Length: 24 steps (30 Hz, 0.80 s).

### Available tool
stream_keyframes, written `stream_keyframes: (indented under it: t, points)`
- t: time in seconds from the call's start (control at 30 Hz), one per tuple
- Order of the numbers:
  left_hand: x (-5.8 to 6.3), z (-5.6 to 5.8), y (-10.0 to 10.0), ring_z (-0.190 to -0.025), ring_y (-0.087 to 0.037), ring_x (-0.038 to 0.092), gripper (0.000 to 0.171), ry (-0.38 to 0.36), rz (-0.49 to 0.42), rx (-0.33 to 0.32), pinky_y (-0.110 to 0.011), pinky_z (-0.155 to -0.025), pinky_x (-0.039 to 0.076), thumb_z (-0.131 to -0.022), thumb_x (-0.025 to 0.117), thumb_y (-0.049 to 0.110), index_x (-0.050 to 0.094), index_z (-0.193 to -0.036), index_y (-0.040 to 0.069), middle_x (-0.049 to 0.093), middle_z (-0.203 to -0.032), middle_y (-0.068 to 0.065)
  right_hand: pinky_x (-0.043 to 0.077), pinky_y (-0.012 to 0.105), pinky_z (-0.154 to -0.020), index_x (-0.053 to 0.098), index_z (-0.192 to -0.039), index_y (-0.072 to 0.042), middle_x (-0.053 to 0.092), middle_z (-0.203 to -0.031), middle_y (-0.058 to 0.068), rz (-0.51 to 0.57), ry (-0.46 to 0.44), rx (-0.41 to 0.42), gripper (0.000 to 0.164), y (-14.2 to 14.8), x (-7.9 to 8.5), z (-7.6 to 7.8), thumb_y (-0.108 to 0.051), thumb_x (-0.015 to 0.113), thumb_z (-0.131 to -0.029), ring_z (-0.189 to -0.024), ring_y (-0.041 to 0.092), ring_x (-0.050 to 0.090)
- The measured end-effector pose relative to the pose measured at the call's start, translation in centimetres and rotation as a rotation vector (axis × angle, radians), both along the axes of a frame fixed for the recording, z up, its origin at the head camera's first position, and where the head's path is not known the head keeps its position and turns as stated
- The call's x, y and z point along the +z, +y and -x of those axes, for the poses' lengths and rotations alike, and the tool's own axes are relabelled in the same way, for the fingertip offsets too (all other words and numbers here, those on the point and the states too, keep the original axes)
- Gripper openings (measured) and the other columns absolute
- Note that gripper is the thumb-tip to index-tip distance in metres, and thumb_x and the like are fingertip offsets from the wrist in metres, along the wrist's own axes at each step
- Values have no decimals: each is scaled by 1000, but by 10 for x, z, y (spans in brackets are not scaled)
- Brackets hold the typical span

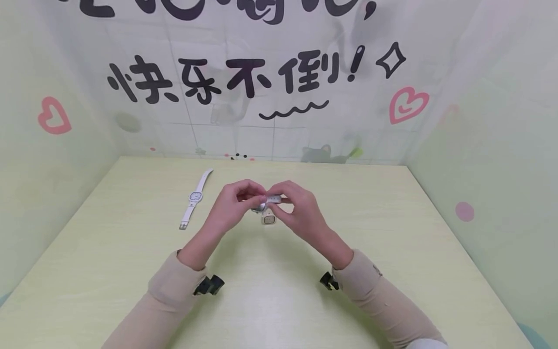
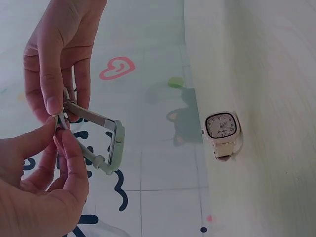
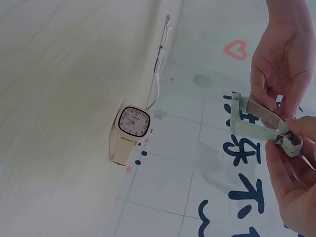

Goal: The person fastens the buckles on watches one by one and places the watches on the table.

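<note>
A pale green wristwatch (image 2: pixel 117 148) is held up off the table between both hands, its strap bent into a loop. My left hand (image 1: pixel 231 206) pinches one part of the strap between thumb and fingers. From the other side my right hand (image 1: pixel 302 211) pinches the strap beside the metal buckle (image 3: pixel 282 138). The fingertips of both hands meet at the buckle and partly hide it. Below the hands, a cream watch (image 3: pixel 133 122) with a square dial rests on the table, its strap looped under the case.
A white watch (image 1: pixel 196 197) lies stretched out on the pale wooden table (image 1: pixel 261 310), left of the hands. Behind the table hangs a white backdrop (image 1: pixel 244 135) with black lettering and pink hearts. Pale green panels border both sides.
</note>
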<state>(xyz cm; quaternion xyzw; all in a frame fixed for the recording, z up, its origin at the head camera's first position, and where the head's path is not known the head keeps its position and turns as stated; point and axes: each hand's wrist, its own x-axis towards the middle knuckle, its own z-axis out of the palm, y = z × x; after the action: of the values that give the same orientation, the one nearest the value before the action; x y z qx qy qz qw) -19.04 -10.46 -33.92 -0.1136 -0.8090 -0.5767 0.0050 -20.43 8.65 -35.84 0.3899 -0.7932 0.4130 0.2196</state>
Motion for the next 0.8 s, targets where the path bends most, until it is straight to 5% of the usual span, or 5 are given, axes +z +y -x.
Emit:
stream_keyframes:
  t: [0.27,0.8]
  points:
    - [3,0,-4,-85,-17,68,18,-32,-11,-26,-30,-79,59,-94,66,5,62,-110,-2,69,-101,-19,59,24,-77,75,-102,-6,76,-96,4,-62,122,-35,18,-4,0,0,-9,79,-85,-89,16,69]
    - [4,9,-17,-85,-15,67,21,-77,33,-33,-23,-81,60,-97,62,4,61,-113,-8,67,-100,-18,59,19,-80,75,-99,-1,75,-97,9,12,84,-36,19,3,3,3,-3,80,-81,-92,20,71]
